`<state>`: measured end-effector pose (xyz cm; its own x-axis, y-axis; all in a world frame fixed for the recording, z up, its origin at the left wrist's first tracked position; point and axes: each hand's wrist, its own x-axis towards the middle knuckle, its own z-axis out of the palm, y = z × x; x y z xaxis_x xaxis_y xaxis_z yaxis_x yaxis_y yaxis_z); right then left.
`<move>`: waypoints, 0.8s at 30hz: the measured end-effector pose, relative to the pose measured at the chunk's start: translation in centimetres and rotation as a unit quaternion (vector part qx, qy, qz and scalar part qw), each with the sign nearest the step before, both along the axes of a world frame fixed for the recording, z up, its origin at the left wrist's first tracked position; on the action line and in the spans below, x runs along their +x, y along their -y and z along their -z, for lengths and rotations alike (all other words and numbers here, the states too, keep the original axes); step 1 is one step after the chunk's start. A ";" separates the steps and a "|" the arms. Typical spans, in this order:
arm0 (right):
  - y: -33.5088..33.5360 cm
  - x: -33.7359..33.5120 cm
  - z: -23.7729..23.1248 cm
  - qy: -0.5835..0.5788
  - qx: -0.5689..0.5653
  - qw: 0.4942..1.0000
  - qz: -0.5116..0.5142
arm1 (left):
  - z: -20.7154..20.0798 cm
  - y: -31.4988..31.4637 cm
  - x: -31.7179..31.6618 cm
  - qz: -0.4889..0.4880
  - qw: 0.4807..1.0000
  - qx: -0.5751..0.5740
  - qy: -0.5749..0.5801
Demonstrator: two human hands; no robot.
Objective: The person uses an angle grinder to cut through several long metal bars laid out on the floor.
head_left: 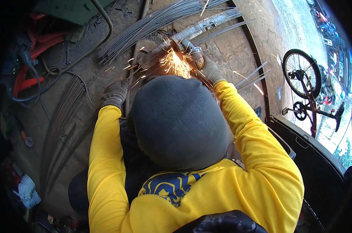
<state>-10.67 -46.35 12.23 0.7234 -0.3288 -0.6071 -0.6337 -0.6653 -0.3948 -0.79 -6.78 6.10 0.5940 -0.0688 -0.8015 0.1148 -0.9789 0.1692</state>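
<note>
Angle grinder (pixel 191 52) at upper centre of frame, disc biting metal strip (pixel 207 25), sparks (pixel 175 64) spraying down-left. Step in hand, by the look: cutting or grinding mid-pass.

Right hand (pixel 211 71), gloved, closed round grinder body. Left hand (pixel 114 93), gloved, rests low at left-centre beside thin rod (pixel 130 83); grip unclear.

Next move calls for steady pressure, disc kept square.

Steel rods (pixel 152 23) fanned above; bicycle (pixel 308 83) at right edge.

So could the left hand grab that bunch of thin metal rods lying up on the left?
Probably yes. The gloved left hand rests on the ground, and bare floor lies between it and the rod bundle. Only a hose crosses nearby.
</note>
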 end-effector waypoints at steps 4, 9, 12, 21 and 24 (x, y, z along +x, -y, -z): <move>-1.2 0.7 -0.6 -0.011 0.015 1.000 -0.001 | 0.1 -0.8 -0.1 0.027 0.999 0.028 -0.005; 1.9 -0.7 3.6 0.012 0.003 1.000 -0.017 | -1.4 1.3 0.3 0.023 1.000 0.010 -0.002; 0.2 0.7 1.0 -0.023 0.001 0.999 -0.022 | -1.5 0.5 -0.1 -0.001 0.999 0.032 0.002; -0.5 1.1 -1.1 -0.011 -0.008 1.000 -0.004 | -1.8 0.9 0.1 0.006 1.000 0.018 0.000; -0.4 1.0 -0.8 0.004 -0.010 1.000 -0.018 | -1.1 0.4 0.1 0.007 1.000 0.011 -0.001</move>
<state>-9.66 -45.97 13.04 0.7401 -0.3154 -0.5939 -0.6062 -0.6952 -0.3863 -0.72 -7.21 7.25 0.5918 -0.0594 -0.8039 0.1020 -0.9837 0.1478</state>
